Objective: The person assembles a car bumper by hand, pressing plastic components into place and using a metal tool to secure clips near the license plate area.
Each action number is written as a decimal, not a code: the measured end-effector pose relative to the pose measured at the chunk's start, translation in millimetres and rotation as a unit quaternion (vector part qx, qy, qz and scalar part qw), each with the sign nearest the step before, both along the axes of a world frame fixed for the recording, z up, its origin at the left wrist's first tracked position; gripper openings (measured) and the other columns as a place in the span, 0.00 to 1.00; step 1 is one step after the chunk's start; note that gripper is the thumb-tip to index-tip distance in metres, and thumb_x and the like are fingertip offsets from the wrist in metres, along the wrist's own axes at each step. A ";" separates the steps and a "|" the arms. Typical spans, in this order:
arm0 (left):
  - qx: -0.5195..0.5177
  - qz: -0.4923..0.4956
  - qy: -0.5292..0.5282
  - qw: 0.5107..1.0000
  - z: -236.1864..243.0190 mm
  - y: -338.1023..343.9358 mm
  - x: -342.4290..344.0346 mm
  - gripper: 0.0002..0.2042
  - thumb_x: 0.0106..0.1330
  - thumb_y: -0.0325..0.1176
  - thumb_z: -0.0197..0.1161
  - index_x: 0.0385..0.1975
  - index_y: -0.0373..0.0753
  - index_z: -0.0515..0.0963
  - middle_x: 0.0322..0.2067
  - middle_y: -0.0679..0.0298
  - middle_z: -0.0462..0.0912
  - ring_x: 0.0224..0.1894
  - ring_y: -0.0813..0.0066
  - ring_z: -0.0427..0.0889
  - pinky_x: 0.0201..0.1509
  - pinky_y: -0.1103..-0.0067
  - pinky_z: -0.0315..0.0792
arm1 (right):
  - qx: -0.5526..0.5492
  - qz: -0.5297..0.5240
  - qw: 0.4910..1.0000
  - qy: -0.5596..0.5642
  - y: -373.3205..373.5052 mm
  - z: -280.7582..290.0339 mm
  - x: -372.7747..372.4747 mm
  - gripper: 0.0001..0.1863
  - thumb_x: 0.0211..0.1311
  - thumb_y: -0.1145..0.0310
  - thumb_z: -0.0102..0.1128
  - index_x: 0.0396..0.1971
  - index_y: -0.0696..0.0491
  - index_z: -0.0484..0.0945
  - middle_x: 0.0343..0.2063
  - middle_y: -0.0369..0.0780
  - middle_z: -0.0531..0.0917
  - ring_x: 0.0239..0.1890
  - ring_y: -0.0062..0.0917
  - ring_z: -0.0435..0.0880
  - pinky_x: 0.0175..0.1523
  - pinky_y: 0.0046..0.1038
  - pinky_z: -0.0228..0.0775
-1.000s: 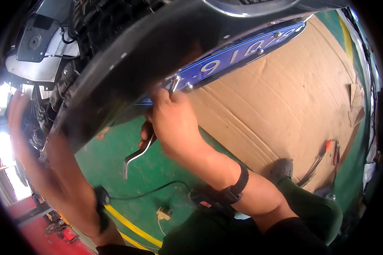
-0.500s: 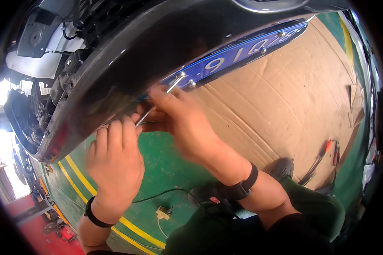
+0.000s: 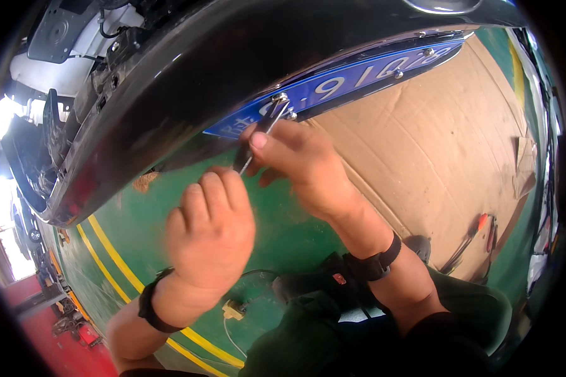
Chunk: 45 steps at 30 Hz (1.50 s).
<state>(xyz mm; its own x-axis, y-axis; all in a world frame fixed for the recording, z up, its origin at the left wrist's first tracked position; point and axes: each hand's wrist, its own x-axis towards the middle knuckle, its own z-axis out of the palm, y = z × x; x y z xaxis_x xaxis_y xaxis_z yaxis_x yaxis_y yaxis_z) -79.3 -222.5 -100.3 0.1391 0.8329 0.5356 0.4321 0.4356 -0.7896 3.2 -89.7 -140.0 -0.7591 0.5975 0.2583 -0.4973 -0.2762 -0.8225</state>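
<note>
A blue licence plate with pale characters is fixed on the dark glossy bumper of a car, with bright screws along it. A slim metal screwdriver slants up to the screw near the plate's left part; its tip seems to meet the screw. My left hand is closed round the tool's lower end, and its handle is hidden in the fist. Higher up, my right hand has thumb and fingers closed about the shaft, just below the plate.
Brown cardboard covers the floor at right, with long slim tools lying on it. A yellowish plug block with cables rests on the green floor. Exposed car parts are at upper left.
Both hands have shifted right in view, and the left is lower. The screwdriver now stands more steeply. The bumper and plate appear slightly higher and further right.
</note>
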 end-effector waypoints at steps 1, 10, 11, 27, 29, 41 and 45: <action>0.015 0.033 0.015 0.999 -8.7 2.7 4.3 0.01 0.61 0.33 0.57 0.30 0.46 0.74 0.24 0.73 0.66 0.27 0.80 0.70 0.26 0.82 0.60 | 0.016 -0.013 1.000 -0.002 0.1 -1.0 0.8 0.16 0.71 0.57 0.59 0.32 0.56 0.80 0.28 0.34 0.82 0.32 0.18 0.80 0.37 0.23 0.73; 0.061 -0.023 -0.135 0.989 24.7 3.2 -34.9 0.09 0.59 0.28 0.55 0.38 0.42 0.76 0.32 0.68 0.76 0.38 0.71 0.78 0.45 0.76 0.67 | 0.413 -0.533 0.735 0.075 9.9 42.1 59.9 0.07 0.69 0.75 0.54 0.38 0.60 0.80 0.29 0.37 0.83 0.31 0.22 0.81 0.38 0.22 0.73; 0.055 -0.040 -0.165 0.984 28.6 2.5 -38.1 0.13 0.60 0.26 0.54 0.44 0.40 0.79 0.34 0.66 0.78 0.39 0.68 0.79 0.46 0.75 0.67 | 0.496 -0.579 0.643 0.070 14.6 66.0 89.2 0.11 0.69 0.81 0.47 0.41 0.61 0.80 0.32 0.38 0.84 0.35 0.26 0.83 0.45 0.24 0.77; -0.018 0.024 -0.075 0.997 -4.9 12.6 0.2 0.22 0.54 0.30 0.58 0.52 0.38 0.79 0.18 0.73 0.65 0.18 0.81 0.69 0.25 0.83 0.61 | 0.712 -0.601 0.359 -0.052 74.4 108.2 106.3 0.09 0.71 0.73 0.47 0.42 0.59 0.76 0.38 0.40 0.82 0.38 0.30 0.79 0.51 0.28 0.70; -0.016 0.041 -0.088 0.995 -12.9 18.6 8.2 0.20 0.54 0.30 0.58 0.50 0.39 0.79 0.17 0.73 0.65 0.17 0.82 0.70 0.24 0.83 0.63 | 0.713 -0.599 0.360 -0.049 72.8 104.8 105.2 0.08 0.71 0.72 0.47 0.41 0.58 0.76 0.37 0.40 0.81 0.37 0.30 0.78 0.50 0.28 0.70; -0.068 0.031 -0.154 0.985 9.0 33.5 1.1 0.03 0.53 0.29 0.60 0.27 0.41 0.75 0.16 0.69 0.74 0.16 0.77 0.77 0.21 0.81 0.71 | 0.717 -0.591 0.369 -0.041 68.3 103.2 102.4 0.10 0.71 0.68 0.47 0.32 0.56 0.74 0.29 0.39 0.77 0.31 0.31 0.73 0.46 0.29 0.66; -0.092 -0.068 -0.138 0.984 35.9 30.5 -16.8 0.05 0.65 0.34 0.60 0.34 0.42 0.78 0.18 0.58 0.81 0.23 0.60 0.84 0.27 0.70 0.78 | 0.711 -0.598 0.368 -0.028 65.2 106.9 104.4 0.12 0.71 0.67 0.47 0.29 0.56 0.74 0.26 0.39 0.76 0.29 0.31 0.72 0.45 0.30 0.64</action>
